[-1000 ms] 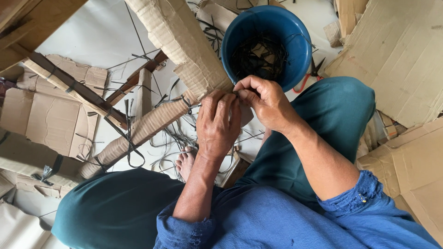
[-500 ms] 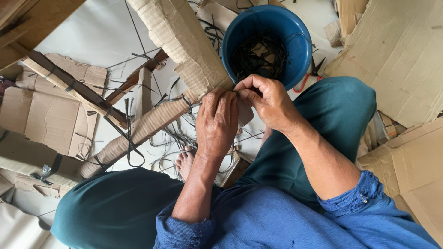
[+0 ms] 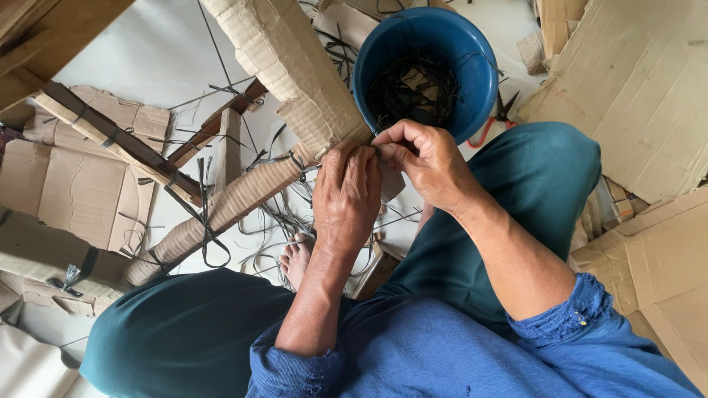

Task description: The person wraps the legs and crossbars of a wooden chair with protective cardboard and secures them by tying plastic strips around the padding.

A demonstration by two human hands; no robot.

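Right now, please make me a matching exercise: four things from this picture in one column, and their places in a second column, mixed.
Things:
1. blue bucket
2. left hand
3. red-handled scissors
4. bare foot

Places:
A. on the floor below the hands
B. grips the cardboard roll
C. beside the bucket, by the knee
D. top centre, holds dark strips

Pairs: 1-D, 2-B, 3-C, 4-A

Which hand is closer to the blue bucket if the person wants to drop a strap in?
Probably the right hand. It sits just below the bucket rim, while the left hand rests on the cardboard, farther from the bucket.
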